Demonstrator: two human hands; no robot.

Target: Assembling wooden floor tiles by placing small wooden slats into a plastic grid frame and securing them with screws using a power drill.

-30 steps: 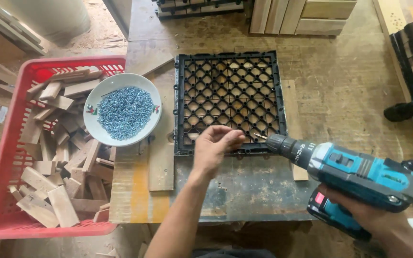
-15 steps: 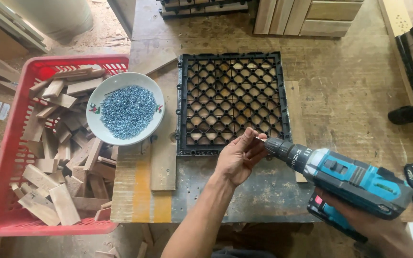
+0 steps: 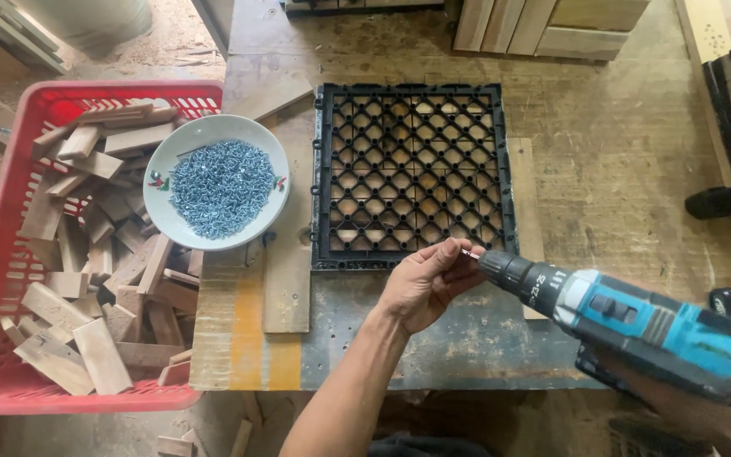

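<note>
Screw (image 3: 469, 253) pinched in left hand (image 3: 423, 283) at the drill (image 3: 636, 326) tip, near the bench's front edge; right hand (image 3: 721, 415) grips drill. Seat it squarely.

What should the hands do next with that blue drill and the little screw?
Probably bring the drill tip down to the near edge of the black grid tile. The left hand pinches a screw at the bit, just off the tile's edge, while the right hand grips the drill, tilted above the bench.
</note>
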